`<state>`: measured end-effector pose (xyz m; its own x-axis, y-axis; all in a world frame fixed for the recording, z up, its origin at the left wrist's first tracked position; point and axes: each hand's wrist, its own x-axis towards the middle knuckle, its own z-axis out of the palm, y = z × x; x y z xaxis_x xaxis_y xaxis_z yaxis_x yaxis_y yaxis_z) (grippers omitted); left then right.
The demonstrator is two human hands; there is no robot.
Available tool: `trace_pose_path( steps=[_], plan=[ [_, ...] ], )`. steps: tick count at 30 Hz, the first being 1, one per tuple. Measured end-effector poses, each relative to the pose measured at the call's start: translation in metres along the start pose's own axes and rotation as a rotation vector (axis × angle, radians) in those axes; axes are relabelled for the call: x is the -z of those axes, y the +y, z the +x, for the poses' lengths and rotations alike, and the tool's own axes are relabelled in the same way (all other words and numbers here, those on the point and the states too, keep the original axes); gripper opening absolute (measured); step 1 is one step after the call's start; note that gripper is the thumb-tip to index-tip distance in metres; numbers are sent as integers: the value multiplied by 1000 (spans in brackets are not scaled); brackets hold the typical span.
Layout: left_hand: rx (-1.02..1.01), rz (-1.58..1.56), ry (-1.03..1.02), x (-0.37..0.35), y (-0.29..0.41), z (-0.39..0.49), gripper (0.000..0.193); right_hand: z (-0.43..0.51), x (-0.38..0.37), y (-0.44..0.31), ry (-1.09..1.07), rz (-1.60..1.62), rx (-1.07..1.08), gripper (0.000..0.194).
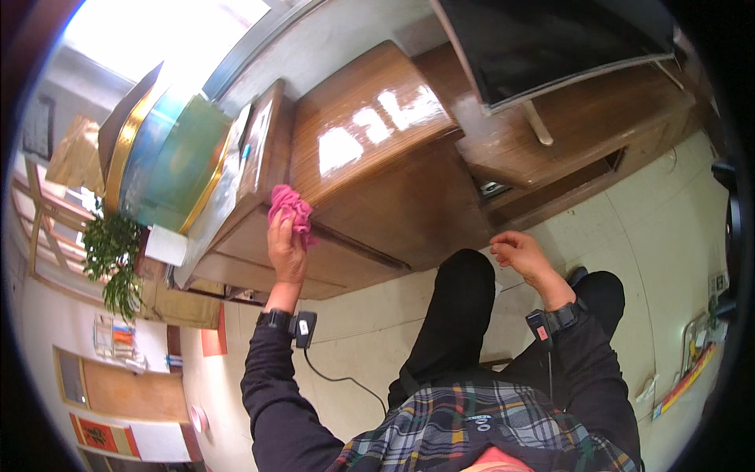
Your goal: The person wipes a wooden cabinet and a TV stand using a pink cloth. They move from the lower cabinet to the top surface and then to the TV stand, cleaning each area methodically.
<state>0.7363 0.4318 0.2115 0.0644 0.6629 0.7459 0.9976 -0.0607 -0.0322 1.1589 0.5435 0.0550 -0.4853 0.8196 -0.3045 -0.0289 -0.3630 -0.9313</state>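
Observation:
My left hand [288, 251] holds a crumpled pink cloth [290, 213] against the front edge of a brown wooden cabinet [354, 141], near the corner where its glossy top meets a neighbouring unit. Window light reflects off that top. My right hand [519, 255], with fingers loosely curled and nothing visible in it, hangs above the tiled floor, just right of my knee. Each wrist wears a dark strap with a small device and a cable.
A flat-screen television [560, 47] stands on a low wooden TV cabinet [643, 124] at the upper right. A fish tank [171, 153] with gold trim sits at the left, beside a green leafy plant [115, 259]. Several items lie on the floor at the right edge.

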Motion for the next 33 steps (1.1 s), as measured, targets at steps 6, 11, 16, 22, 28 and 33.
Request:
trace_pose_path(
  steps=[6,11,16,22,28,33],
  plan=[
    [92,-117,-17,8,45,-1,29,-7,-1,-8,18,16,-13,19],
    [-206,-579,-53,-45,136,27,18,-5,3,-6,-19,0,19,20],
    [-490,-527,-11,-121,226,82,25,-4,8,-4,-66,3,75,20],
    [-287,-456,-201,-204,281,119,33,-8,10,-9,-10,66,73,18],
    [-76,-269,-321,-246,280,145,34,-11,14,-11,-51,81,43,19],
    [-124,-298,-392,-238,283,138,37,-11,16,-7,-56,56,81,19]
  ],
)
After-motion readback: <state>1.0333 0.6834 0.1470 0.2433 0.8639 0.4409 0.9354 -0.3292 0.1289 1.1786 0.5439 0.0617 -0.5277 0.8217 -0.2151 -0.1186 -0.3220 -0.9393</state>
